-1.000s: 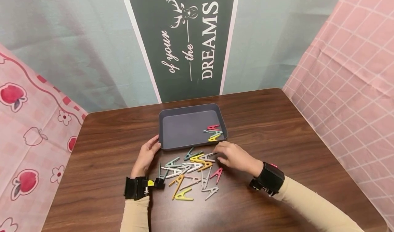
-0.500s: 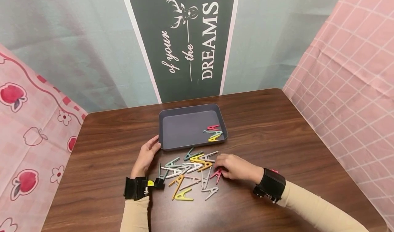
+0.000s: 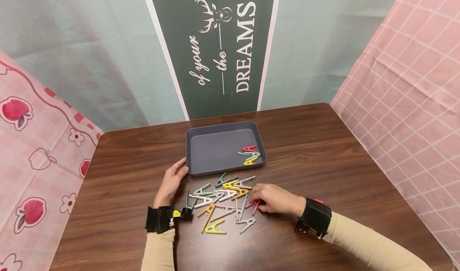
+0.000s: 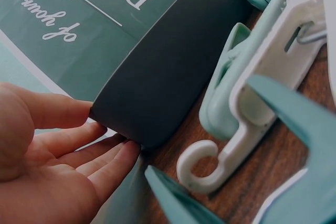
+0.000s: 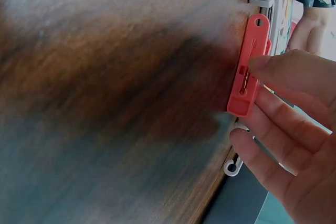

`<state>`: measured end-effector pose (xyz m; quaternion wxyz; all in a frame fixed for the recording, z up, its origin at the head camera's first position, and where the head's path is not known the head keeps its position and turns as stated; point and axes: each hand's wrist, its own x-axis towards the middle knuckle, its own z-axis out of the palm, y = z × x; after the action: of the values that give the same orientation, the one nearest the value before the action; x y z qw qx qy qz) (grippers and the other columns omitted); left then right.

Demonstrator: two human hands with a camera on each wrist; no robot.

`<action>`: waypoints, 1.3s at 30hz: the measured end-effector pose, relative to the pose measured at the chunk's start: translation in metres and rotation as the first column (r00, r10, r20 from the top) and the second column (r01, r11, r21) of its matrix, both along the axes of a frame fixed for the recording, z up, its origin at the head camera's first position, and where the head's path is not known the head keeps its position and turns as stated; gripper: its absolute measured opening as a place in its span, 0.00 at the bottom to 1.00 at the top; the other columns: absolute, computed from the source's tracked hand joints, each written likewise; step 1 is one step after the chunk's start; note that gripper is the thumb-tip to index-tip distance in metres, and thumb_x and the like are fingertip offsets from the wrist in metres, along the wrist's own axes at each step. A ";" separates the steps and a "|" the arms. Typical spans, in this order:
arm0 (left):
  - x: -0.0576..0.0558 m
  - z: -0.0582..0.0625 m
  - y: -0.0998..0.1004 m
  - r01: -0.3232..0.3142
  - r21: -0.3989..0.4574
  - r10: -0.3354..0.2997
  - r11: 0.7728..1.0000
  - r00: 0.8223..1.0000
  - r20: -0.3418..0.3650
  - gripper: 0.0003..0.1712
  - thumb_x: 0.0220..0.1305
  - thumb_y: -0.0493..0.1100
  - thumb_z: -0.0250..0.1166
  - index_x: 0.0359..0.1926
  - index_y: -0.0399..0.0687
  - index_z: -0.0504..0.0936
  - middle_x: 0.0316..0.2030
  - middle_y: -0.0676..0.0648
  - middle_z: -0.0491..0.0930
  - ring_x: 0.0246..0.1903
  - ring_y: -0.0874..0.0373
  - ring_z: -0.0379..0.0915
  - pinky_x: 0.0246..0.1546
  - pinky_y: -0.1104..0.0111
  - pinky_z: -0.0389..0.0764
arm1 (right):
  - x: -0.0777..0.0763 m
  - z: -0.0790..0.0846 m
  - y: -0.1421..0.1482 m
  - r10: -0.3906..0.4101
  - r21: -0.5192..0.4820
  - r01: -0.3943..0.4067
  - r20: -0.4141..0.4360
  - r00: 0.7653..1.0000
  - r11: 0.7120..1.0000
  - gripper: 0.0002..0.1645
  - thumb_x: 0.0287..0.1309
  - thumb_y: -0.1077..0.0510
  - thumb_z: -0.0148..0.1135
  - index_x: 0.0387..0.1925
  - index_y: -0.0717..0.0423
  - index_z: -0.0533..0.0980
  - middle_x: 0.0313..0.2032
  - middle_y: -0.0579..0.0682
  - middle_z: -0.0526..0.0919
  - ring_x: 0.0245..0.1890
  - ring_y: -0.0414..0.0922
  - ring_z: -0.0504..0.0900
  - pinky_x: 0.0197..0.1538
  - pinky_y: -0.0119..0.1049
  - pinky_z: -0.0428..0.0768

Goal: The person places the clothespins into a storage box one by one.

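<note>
A red clothespin (image 5: 247, 85) is pinched between the thumb and fingers of my right hand (image 3: 274, 199), at the right side of a loose pile of clothespins. In the right wrist view the thumb presses on its near face. My left hand (image 3: 173, 183) is at the near left corner of a grey tray (image 3: 189, 151). There, straight fingers and the thumb touch the outside of the corner (image 4: 131, 124). Inside the tray, at its right end, lie a red clothespin (image 3: 249, 148), a light blue one (image 3: 251, 154) and a yellow one (image 3: 250, 160).
Between the hands, in front of the tray, several clothespins are spread, among them white (image 3: 227, 195), orange (image 3: 207, 217), lime yellow (image 3: 215, 227) and dark green (image 3: 223, 180) ones. All stand on a brown wooden table (image 3: 305, 143). Curtains hang behind and at both sides.
My right hand has moved from beside the tray's near right corner toward the person, onto the red clothespin, and now pinches it. My left hand and the tray stay put.
</note>
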<state>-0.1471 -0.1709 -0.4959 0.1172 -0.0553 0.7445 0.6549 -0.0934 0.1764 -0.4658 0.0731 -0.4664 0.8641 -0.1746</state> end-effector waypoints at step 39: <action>-0.002 -0.004 0.001 -0.011 0.005 0.011 1.000 1.000 0.015 0.27 0.73 0.34 0.48 0.71 0.37 0.60 0.70 0.37 0.63 0.69 0.49 0.60 0.46 0.93 0.66 | -0.011 0.015 0.005 -0.091 -0.013 0.091 -0.004 0.996 0.996 0.07 0.50 0.63 0.69 0.34 0.54 0.84 0.29 0.45 0.80 0.30 0.35 0.73 0.35 0.25 0.76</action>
<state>-0.1492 -0.1695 -0.4995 0.1193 -0.0638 0.7418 0.6569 -0.1044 0.1812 -0.4503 0.0601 -0.4276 0.8834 -0.1822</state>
